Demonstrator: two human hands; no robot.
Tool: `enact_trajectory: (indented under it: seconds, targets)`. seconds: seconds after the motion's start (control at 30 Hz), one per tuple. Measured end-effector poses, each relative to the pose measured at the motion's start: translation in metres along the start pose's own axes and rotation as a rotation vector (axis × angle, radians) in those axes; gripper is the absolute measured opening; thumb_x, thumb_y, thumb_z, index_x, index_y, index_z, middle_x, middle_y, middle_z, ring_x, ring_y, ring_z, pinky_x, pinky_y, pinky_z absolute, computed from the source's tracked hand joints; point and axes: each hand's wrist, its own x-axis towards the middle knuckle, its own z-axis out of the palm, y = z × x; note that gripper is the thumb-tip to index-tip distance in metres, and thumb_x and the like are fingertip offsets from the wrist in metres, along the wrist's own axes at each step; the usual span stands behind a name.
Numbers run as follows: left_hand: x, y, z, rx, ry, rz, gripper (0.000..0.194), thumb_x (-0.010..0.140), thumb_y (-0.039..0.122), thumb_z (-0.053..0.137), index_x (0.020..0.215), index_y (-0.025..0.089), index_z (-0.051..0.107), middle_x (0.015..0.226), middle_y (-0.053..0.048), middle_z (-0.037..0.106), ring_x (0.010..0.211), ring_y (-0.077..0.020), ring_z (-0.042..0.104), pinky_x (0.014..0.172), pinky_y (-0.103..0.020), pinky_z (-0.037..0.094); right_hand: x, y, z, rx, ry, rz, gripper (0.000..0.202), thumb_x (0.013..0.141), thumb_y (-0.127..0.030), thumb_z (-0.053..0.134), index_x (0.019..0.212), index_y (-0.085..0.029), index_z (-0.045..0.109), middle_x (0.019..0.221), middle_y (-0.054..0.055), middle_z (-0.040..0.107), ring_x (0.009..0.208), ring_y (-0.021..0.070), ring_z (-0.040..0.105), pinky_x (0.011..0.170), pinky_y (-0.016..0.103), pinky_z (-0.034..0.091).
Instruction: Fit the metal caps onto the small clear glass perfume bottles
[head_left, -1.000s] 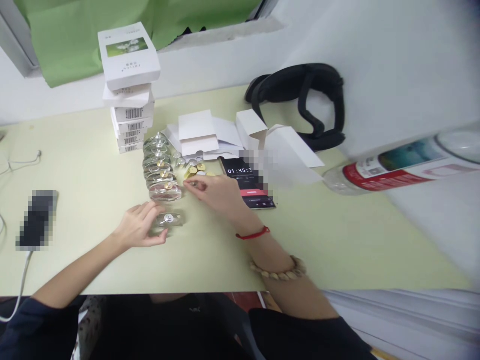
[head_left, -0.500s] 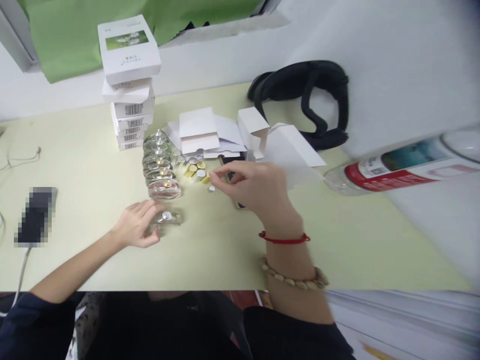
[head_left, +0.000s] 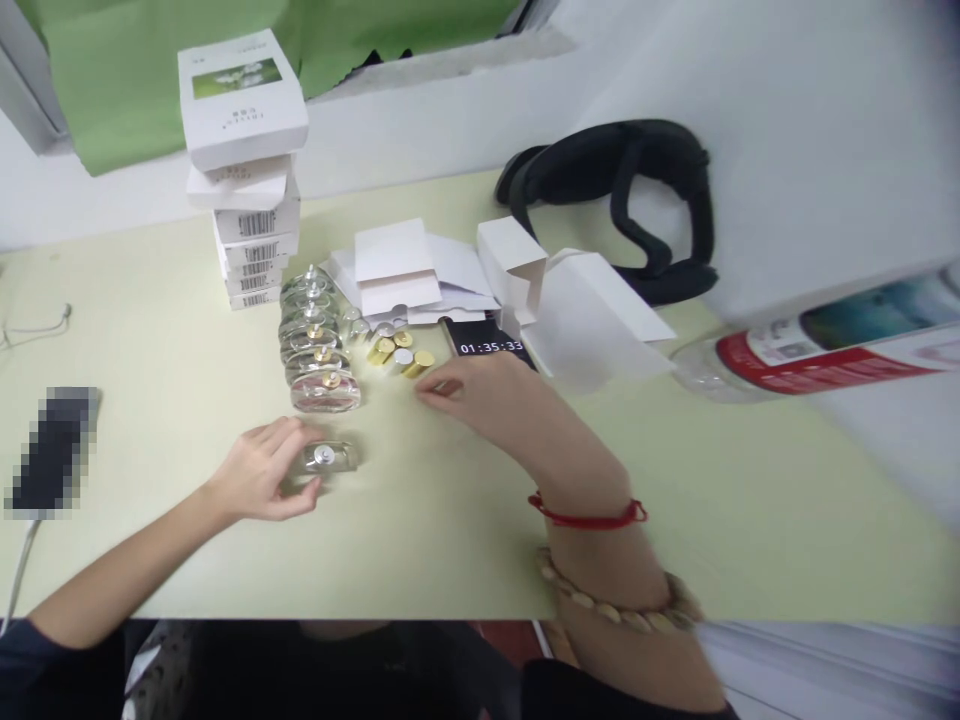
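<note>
My left hand (head_left: 262,470) grips the left end of a small clear glass perfume bottle (head_left: 341,457) between thumb and fingers; a pale nozzle sits on its top. Beyond it stands a row of several similar glass bottles (head_left: 324,392), some with gold-coloured necks. My right hand (head_left: 480,395) hovers over the table, thumb and forefinger pinched together; whatever is between them is too small or hidden to make out. Just past those fingertips are several gold and silver caps (head_left: 421,363), with clear round caps (head_left: 352,322) beside them.
White boxes (head_left: 255,245) are stacked at the back left. Folded white cartons (head_left: 397,265) lie behind the caps, near a phone (head_left: 472,335) showing a timer. A black headset frame (head_left: 675,150), a plastic bottle (head_left: 697,370) and a charging phone (head_left: 52,450) lie around.
My right hand has drawn slightly back toward me, uncovering the phone's timer. A small white disc by its fingertips no longer shows on the table. My left hand stays on the perfume bottle.
</note>
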Motion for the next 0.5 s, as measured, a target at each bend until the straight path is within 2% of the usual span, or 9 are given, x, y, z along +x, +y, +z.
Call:
enact_trajectory:
  seconds: [0.07, 0.1, 0.17, 0.2, 0.23, 0.27, 0.37, 0.43, 0.5]
  targets:
    - [0.001, 0.001, 0.0, 0.007, -0.019, 0.017, 0.024, 0.093, 0.032, 0.044, 0.109, 0.014, 0.044, 0.083, -0.005, 0.058, 0.071, -0.0143, 0.056, 0.06, -0.025, 0.05, -0.003, -0.012, -0.011, 0.083, 0.069, -0.121, 0.01, 0.077, -0.012, 0.068, 0.07, -0.018, 0.07, 0.074, 0.001, 0.069, 0.058, 0.0179, 0.063, 0.049, 0.028, 0.044]
    - [0.001, 0.002, 0.0, 0.009, -0.022, 0.031, 0.024, 0.095, 0.033, 0.044, 0.109, 0.013, 0.045, 0.083, -0.006, 0.059, 0.072, -0.0142, 0.057, 0.061, -0.024, 0.051, -0.005, -0.021, -0.017, 0.144, 0.179, -0.199, 0.008, 0.082, -0.017, 0.067, 0.075, -0.018, 0.07, 0.079, 0.002, 0.07, 0.061, 0.0161, 0.064, 0.052, 0.027, 0.048]
    - [0.002, 0.004, 0.001, 0.007, -0.024, 0.067, 0.025, 0.097, 0.035, 0.044, 0.109, 0.013, 0.045, 0.084, -0.006, 0.061, 0.074, -0.0139, 0.06, 0.062, -0.024, 0.051, -0.009, -0.044, -0.028, 0.207, 0.52, -0.273, 0.005, 0.087, -0.018, 0.066, 0.088, -0.019, 0.071, 0.09, 0.005, 0.071, 0.074, 0.0155, 0.068, 0.064, 0.026, 0.055]
    - [0.002, 0.005, 0.001, 0.002, -0.026, 0.087, 0.025, 0.098, 0.035, 0.044, 0.109, 0.012, 0.046, 0.083, -0.006, 0.061, 0.074, -0.0137, 0.061, 0.062, -0.023, 0.051, -0.011, -0.056, -0.031, 0.26, 0.561, -0.284, 0.008, 0.085, -0.014, 0.068, 0.088, -0.021, 0.07, 0.092, 0.004, 0.071, 0.082, 0.0159, 0.068, 0.072, 0.028, 0.057]
    - [0.003, 0.005, 0.001, -0.005, -0.03, 0.104, 0.026, 0.098, 0.036, 0.044, 0.109, 0.012, 0.046, 0.083, -0.005, 0.062, 0.073, -0.0136, 0.061, 0.062, -0.023, 0.052, -0.013, -0.067, -0.031, 0.341, 0.569, -0.334, 0.012, 0.083, -0.011, 0.07, 0.085, -0.022, 0.068, 0.09, 0.003, 0.071, 0.084, 0.015, 0.069, 0.076, 0.028, 0.057]
    - [0.003, 0.006, 0.002, -0.009, -0.023, 0.124, 0.026, 0.098, 0.036, 0.045, 0.108, 0.012, 0.047, 0.082, -0.005, 0.062, 0.073, -0.0137, 0.062, 0.062, -0.024, 0.052, -0.014, -0.076, -0.029, 0.445, 0.5, -0.409, 0.015, 0.082, -0.009, 0.07, 0.085, -0.023, 0.068, 0.089, 0.001, 0.071, 0.082, 0.0137, 0.069, 0.074, 0.026, 0.057]
    - [0.004, 0.007, 0.004, 0.01, 0.028, 0.177, 0.026, 0.097, 0.036, 0.045, 0.107, 0.011, 0.047, 0.081, -0.005, 0.063, 0.071, -0.0138, 0.062, 0.062, -0.025, 0.053, -0.017, -0.091, -0.01, 0.78, 0.211, -0.546, 0.012, 0.085, -0.009, 0.066, 0.087, -0.021, 0.07, 0.087, 0.002, 0.071, 0.077, 0.0139, 0.068, 0.065, 0.026, 0.056]
    - [0.004, 0.007, 0.005, 0.027, 0.061, 0.192, 0.025, 0.096, 0.035, 0.046, 0.103, 0.012, 0.047, 0.08, -0.005, 0.063, 0.068, -0.013, 0.062, 0.061, -0.025, 0.053, -0.017, -0.091, 0.004, 0.904, 0.138, -0.538, 0.011, 0.087, -0.011, 0.065, 0.09, -0.02, 0.071, 0.084, 0.002, 0.071, 0.072, 0.0117, 0.066, 0.063, 0.025, 0.054]
    - [0.004, 0.007, 0.005, 0.03, 0.069, 0.202, 0.023, 0.093, 0.034, 0.048, 0.098, 0.012, 0.046, 0.078, -0.004, 0.061, 0.064, -0.0116, 0.06, 0.058, -0.023, 0.052, -0.017, -0.089, 0.013, 0.977, 0.121, -0.487, 0.008, 0.089, -0.016, 0.065, 0.09, -0.02, 0.072, 0.079, 0.002, 0.07, 0.067, 0.0097, 0.061, 0.062, 0.024, 0.051]
